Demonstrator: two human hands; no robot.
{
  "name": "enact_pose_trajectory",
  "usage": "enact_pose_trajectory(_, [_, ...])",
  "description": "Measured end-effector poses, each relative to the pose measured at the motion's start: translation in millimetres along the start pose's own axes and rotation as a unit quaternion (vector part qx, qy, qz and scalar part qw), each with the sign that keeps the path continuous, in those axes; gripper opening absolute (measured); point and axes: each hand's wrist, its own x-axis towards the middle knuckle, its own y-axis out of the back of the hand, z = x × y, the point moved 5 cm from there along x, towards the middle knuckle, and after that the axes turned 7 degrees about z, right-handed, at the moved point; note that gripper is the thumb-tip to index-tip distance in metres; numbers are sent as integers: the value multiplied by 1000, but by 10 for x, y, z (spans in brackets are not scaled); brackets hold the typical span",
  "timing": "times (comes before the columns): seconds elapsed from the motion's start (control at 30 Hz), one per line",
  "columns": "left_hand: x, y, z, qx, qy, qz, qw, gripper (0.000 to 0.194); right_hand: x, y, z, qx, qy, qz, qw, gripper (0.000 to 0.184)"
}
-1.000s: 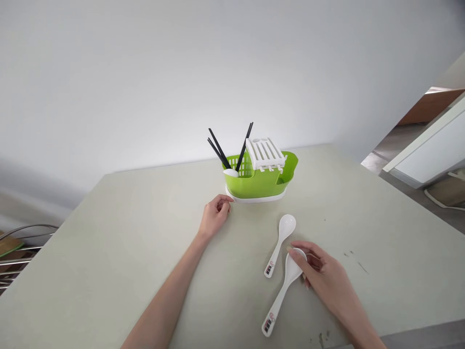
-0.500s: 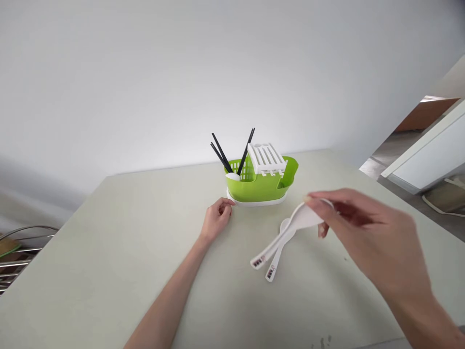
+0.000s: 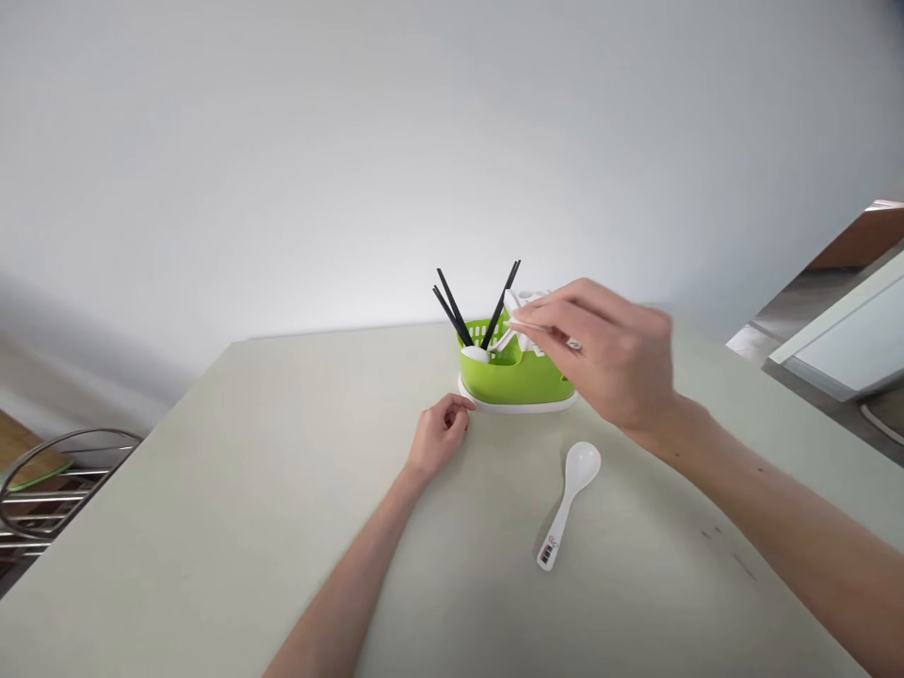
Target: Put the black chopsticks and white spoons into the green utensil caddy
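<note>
A green cutlery holder (image 3: 519,383) with a white base tray (image 3: 523,409) stands toward the back of the table. Black chopsticks (image 3: 452,306) and a white spoon (image 3: 476,354), bowl up, are in its left compartment. My right hand (image 3: 607,353) pinches another white spoon (image 3: 503,341) by its bowl, its handle angled down into the holder. That hand partly covers the white slotted rack (image 3: 521,299). My left hand (image 3: 442,435) rests on the table with fingers curled, fingertips at the tray's left front edge. A third white spoon (image 3: 582,463) lies on the table, bowl away from me.
The pale table (image 3: 317,452) meets a plain wall (image 3: 353,169) at the back. At the left edge is a metal wire rack (image 3: 63,480) with a board in it. White furniture (image 3: 840,339) stands beyond the table on the right.
My right hand has carried its spoon from above the table up and left to the holder, uncovering the spoon that lay beneath. My left hand stays by the tray. The view has shifted slightly.
</note>
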Motion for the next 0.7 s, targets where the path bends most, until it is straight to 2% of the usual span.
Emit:
enact_pose_trajectory(0.1, [0,4,2,3,4,-2,1000,23,-194,-250,56,-27,5,-43,999,24])
enact_pose_trajectory(0.2, [-3,7,19,4,7,-3,1000,23,-330,-382,73,-43,25,-62,997,26])
enact_pose_trajectory(0.37, [-8,7,35,4,5,-4,1000,23,-405,-465,18,-56,82,-62,993,22])
enact_pose_trajectory(0.53, [-8,11,35,5,4,-5,1000,23,-483,-527,-19,-52,81,-69,993,21])
enact_pose_trajectory(0.7, [-12,14,51,8,3,-7,1000,23,-548,-538,4,-20,70,-107,992,14])
